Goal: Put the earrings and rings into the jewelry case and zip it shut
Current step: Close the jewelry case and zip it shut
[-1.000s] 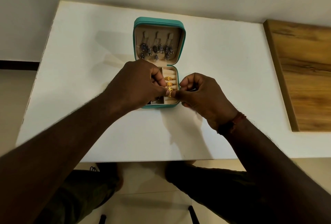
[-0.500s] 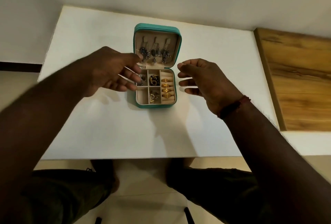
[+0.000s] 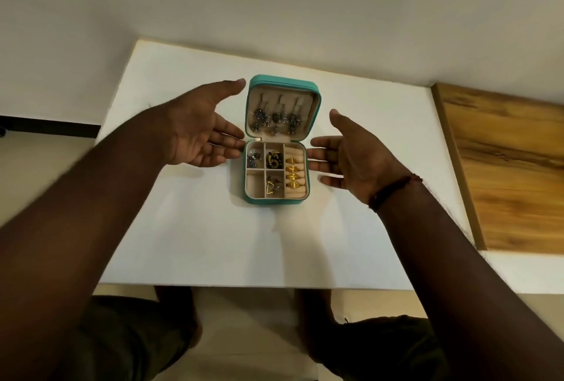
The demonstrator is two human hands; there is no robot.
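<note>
Jewelry case [image 3: 274, 201] sits mid-desk [image 3: 213, 243], unzipped, lid [image 3: 282, 83] standing up at the far side. Dangly earrings [image 3: 276, 118] hang in a row inside the lid. Four gold rings [image 3: 293, 173] are slotted in the ring rolls along the base's right side. Small pieces lie in three of the square compartments: a bluish-silver one [image 3: 253, 158] far-left, a dark gold one [image 3: 273, 159] far-middle, a gold triangle [image 3: 270, 190] near-middle.

Left hand [image 3: 198, 133] is just beside the case's left edge, right hand [image 3: 351, 158] near its right edge, both palms turned in toward it. Fingers [image 3: 229, 144] on the left and fingers [image 3: 320, 153] on the right are straight and spread, gripping nothing. Left fingertips are at the hinge line — can't tell if they touch. Thread band [image 3: 393, 190] on the right wrist. Wood panel [image 3: 503, 173] at the desk's right end.
</note>
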